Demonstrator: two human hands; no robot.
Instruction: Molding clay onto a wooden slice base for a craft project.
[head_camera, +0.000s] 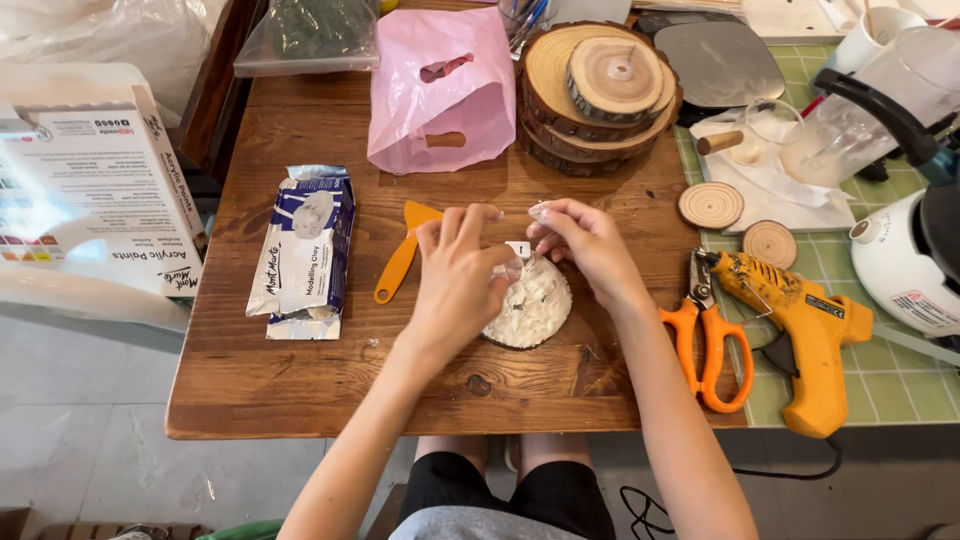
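A round wood slice covered with white clay pieces (532, 308) lies on the wooden table (300, 380) near its front edge. My left hand (456, 280) hovers over its left side, fingers pinched around a small pale bit at the slice's upper edge. My right hand (585, 245) sits just above the slice, thumb and fingertips pinching a small white fragment. An orange plastic scraper (402, 252) lies just left of my left hand. A blue and silver pack of modelling clay (305, 250) lies further left.
Orange-handled scissors (708, 340) and a yellow glue gun (800, 325) lie to the right on a green mat (890, 385). A stack of wood slices (600, 95), a pink plastic bag (440, 85), two small wood discs (711, 205) and a paint box (95, 200) surround the work spot.
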